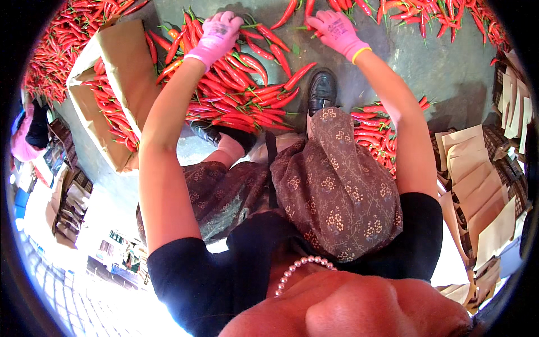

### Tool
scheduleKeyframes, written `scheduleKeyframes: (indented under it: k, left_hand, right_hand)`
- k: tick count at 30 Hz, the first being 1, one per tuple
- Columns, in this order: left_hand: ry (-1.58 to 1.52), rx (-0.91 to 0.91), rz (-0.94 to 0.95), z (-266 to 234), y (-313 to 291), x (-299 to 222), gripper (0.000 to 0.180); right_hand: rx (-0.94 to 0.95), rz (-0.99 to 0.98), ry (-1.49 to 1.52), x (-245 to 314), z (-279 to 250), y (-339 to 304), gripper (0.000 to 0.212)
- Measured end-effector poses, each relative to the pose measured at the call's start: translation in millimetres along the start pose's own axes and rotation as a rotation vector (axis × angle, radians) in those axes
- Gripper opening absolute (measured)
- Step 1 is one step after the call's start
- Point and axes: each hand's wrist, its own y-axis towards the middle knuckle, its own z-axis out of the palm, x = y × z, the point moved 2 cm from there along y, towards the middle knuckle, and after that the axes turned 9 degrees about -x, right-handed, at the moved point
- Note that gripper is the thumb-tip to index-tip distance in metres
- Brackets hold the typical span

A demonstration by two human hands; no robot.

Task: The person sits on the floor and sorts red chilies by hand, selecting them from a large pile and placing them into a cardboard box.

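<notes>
Pink gloves cover both of my hands, which reach out over red chili peppers on the grey floor. My left hand (220, 35) is closed at the far edge of the chili pile (233, 90), with a green stem showing beside its fingers. To the right, my right hand (336, 31) is closed on a red chili pepper (309, 8), of which a green stem and some red show at the fingertips. Loose chilies (273, 38) lie between the two hands. The fingers partly hide what they hold.
An open brown paper bag (132, 62) with chilies inside leans left of the pile. Heaped chilies (53, 53) cover the far left, and more (443, 14) lie far right. A smaller heap (370, 132) sits by my right knee. Paper-bag-filled crates (477, 180) stand at right.
</notes>
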Motion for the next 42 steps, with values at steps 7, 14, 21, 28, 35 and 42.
scheduleKeyframes:
  k: [7,14,21,28,35,42]
  left_hand:
    - [-0.711,0.150,-0.866,-25,4,29,0.027]
    - [-1.358,-0.184,-1.166,-54,-16,14,0.017]
    - [-0.738,0.233,-0.219,-9,20,-183,0.034]
    - [-0.313,0.554,-0.146,27,-21,-115,0.027]
    - [-0.732,0.550,-0.701,-36,-15,-23,0.032]
    - [-1.185,-0.399,-0.978,-14,26,-13,0.024]
  right_hand:
    - [0.239,0.047,0.182,151,2,59,0.027]
    - [-0.010,0.154,0.509,116,-39,14,0.030]
    - [0.851,0.111,0.408,39,-72,-184,0.036]
    - [-0.028,0.196,0.108,-5,-48,-45,0.038]
    - [-0.084,-0.154,0.035,11,-25,59,0.014]
    - [0.026,0.055,-0.120,34,9,97,0.016]
